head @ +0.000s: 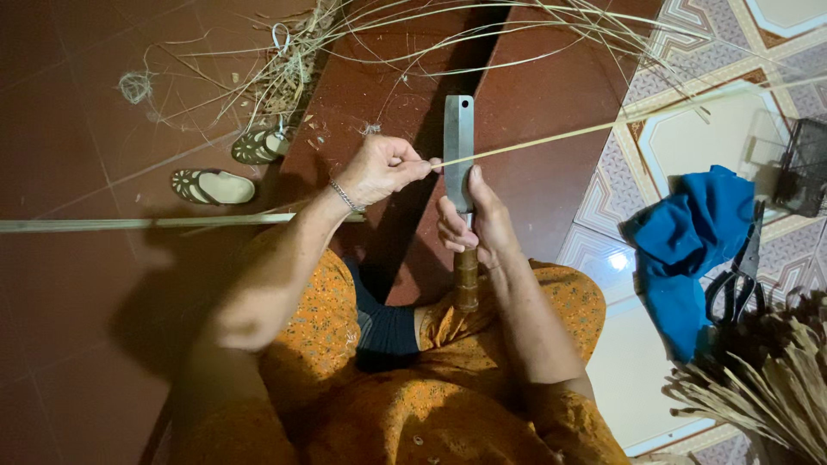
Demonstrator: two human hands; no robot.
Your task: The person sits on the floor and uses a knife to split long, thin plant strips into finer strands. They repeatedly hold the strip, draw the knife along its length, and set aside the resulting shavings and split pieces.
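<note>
Left of the hands lay two sandals (233,168) on the floor. The left hand (379,168) pinched a thin bamboo strip (551,136) against the knife (459,146), whose handle the right hand (474,224) gripped. Farther right lay a blue cloth (689,250) and scissors (741,280).

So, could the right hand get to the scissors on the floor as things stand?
Probably not right away: the right hand is gripping the knife, so it isn't free. The scissors lie in the open beside the blue cloth on that side, with nothing between.
</note>
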